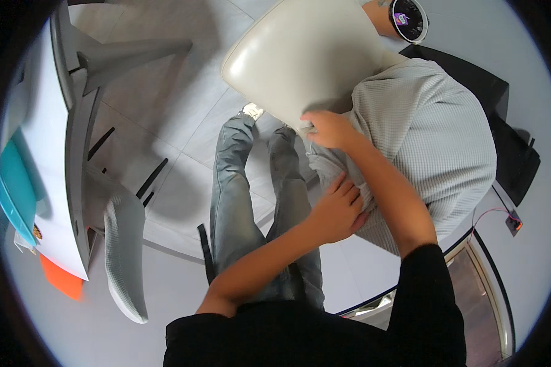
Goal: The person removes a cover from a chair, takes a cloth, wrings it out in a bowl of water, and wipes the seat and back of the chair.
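A grey waffle-knit chair cover (445, 133) is draped over the backrest of a chair with a smooth cream seat (298, 55). My right hand (333, 130) grips a bunched edge of this cover close to the seat's near corner. Lower down, my left hand (337, 211) lies on the cover's gathered folds with its fingers bent around the fabric. The cover hides the backrest beneath it. Part of the seat's edge behind my right hand is out of sight.
On the left stands a white table (50, 151) bearing a teal plastic container (16, 192). Near it is another chair with a grey textured backrest (124, 257). A black-lined bin (408, 20) is beyond the seat. Black equipment (514, 156) and a wall socket (514, 222) lie to the right.
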A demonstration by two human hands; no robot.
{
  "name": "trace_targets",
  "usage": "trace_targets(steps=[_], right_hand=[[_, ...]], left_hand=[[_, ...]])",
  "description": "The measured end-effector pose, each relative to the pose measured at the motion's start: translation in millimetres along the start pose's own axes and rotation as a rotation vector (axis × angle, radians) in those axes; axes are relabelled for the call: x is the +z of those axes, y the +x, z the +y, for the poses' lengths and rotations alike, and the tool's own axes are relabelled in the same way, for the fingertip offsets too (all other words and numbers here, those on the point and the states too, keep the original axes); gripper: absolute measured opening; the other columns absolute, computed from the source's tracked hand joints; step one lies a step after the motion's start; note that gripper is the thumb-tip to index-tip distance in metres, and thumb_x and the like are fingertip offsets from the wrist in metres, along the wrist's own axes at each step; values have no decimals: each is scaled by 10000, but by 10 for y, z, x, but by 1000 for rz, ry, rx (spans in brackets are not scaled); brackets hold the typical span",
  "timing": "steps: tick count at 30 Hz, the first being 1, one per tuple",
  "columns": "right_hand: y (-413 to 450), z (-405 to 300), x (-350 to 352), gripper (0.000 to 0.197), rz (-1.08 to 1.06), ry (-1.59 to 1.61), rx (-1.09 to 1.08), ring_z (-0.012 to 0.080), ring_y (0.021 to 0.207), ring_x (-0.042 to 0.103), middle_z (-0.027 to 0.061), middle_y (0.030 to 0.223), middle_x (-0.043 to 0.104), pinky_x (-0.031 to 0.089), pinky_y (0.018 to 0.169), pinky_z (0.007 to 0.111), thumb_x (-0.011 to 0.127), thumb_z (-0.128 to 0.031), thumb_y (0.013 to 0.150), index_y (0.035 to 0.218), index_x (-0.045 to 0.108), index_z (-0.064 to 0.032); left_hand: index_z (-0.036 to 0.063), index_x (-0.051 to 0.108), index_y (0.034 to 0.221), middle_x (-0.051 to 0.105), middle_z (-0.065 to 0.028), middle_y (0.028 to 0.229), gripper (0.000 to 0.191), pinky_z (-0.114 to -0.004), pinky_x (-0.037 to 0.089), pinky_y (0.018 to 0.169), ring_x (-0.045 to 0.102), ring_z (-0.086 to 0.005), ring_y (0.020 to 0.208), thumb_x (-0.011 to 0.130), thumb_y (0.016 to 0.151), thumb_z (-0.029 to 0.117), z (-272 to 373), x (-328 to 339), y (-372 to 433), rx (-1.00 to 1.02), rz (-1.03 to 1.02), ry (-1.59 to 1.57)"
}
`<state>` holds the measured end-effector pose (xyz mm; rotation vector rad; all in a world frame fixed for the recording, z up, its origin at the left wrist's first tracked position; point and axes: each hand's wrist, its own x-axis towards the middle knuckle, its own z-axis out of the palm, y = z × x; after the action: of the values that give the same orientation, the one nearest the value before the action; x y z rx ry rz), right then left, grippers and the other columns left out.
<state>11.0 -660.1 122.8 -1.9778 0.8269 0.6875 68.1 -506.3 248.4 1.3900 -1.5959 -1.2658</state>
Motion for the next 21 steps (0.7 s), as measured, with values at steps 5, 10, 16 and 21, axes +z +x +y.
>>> trace_targets(steps=[5, 10, 16, 21], right_hand=[[173, 285, 211, 567, -182, -125, 186, 373, 1068, 640, 211, 1136, 678, 499, 930, 434, 782, -406, 715, 1082, 685, 15], [92, 379, 236, 439, -108, 185, 157, 380, 926, 681, 226, 966, 705, 521, 828, 440, 771, -366, 764, 1020, 709, -14], [43, 360, 321, 203, 39, 87, -38, 400, 814, 673, 201, 849, 699, 525, 749, 467, 691, -211, 824, 899, 729, -27], [-20, 324, 335, 146, 106, -46, -153, 392, 769, 671, 187, 792, 687, 525, 724, 494, 654, -168, 830, 845, 726, -41]], left_hand=[[-30, 455, 1418, 495, -277, 1415, 730, -581, 248, 1155, 441, -422, 1353, 752, 805, 229, -1049, -414, -341, -114, 262, 139], [67, 70, 1579, 38, -273, 1617, 1146, -612, 140, 1177, 36, -418, 1510, 812, 752, 349, -2044, -835, 196, -615, 294, 405], [93, -244, 1531, -292, -323, 1545, 1462, -676, 102, 1148, -247, -479, 1451, 877, 670, 469, -2323, -862, 728, -1017, -151, 358], [95, -285, 1513, -341, -338, 1513, 1508, -695, 94, 1135, -300, -480, 1428, 883, 648, 496, -2315, -900, 837, -1121, -253, 327]])
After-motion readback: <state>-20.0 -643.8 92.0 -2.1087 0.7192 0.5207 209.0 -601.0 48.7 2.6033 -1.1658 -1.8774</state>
